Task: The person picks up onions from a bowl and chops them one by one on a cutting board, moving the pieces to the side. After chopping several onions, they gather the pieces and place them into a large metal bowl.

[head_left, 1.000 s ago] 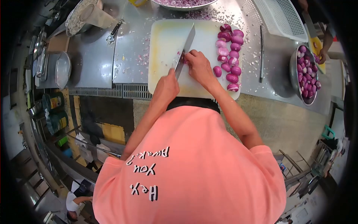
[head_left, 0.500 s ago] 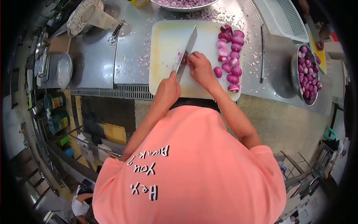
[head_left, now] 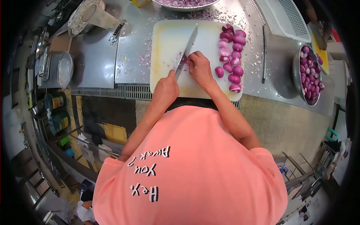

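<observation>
My left hand (head_left: 166, 90) is closed round the handle of a kitchen knife (head_left: 190, 41), whose blade slants up and to the right over the white cutting board (head_left: 165, 48). My right hand (head_left: 200, 67) is curled at the blade's right side, fingertips pressed on a piece of red onion (head_left: 185, 60) mostly hidden by the fingers and knife. Small onion bits lie left of the blade. Peeled red onion halves (head_left: 236, 62) stand in two rows along the board's right side, with a single onion half (head_left: 219, 72) nearest my right wrist.
A bowl of chopped onion (head_left: 185, 3) stands behind the board. To the right are a metal bowl of onions (head_left: 310, 75), a white plastic basket (head_left: 287, 22) and a dark rod (head_left: 264, 56). A co-worker's hand is by a yellow board (head_left: 321, 56). Another knife (head_left: 118, 29) lies left.
My left hand and the knife handle have shifted slightly left and down. My right hand has moved a little left, still against the blade. The onion rows stay put.
</observation>
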The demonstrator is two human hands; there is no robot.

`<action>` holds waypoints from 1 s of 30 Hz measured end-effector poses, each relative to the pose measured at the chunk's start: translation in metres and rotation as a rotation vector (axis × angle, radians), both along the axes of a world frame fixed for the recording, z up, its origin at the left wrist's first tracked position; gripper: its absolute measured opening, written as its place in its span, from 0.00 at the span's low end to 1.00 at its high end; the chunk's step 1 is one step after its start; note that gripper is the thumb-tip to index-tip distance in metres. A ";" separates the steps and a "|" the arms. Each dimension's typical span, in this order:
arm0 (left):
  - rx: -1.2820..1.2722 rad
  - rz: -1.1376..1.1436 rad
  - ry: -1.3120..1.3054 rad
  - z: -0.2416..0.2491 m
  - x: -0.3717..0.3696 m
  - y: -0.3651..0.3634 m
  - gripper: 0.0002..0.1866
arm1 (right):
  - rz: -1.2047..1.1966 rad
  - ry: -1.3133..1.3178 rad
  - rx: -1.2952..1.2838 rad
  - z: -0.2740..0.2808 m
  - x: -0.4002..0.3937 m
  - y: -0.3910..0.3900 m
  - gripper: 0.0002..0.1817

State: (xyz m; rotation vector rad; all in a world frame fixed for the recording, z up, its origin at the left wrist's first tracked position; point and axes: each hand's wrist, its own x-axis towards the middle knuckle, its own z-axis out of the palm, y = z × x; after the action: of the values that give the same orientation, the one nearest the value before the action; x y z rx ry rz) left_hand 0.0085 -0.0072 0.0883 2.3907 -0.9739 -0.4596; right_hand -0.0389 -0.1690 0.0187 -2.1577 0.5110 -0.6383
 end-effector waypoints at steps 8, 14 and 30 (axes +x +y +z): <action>0.032 -0.001 0.050 -0.003 -0.001 -0.004 0.08 | 0.064 0.000 -0.025 -0.004 -0.003 -0.007 0.06; 0.012 -0.050 0.021 0.014 0.004 -0.012 0.07 | 0.060 -0.065 -0.037 -0.006 -0.004 -0.008 0.06; 0.027 -0.035 -0.002 0.011 0.010 -0.007 0.09 | 0.158 -0.188 -0.130 -0.006 -0.004 -0.015 0.07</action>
State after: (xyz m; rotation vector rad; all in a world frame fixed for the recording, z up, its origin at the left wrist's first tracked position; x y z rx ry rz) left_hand 0.0180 -0.0138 0.0995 2.4013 -1.0182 -0.4862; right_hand -0.0434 -0.1842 0.0125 -2.2046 0.2010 -0.7945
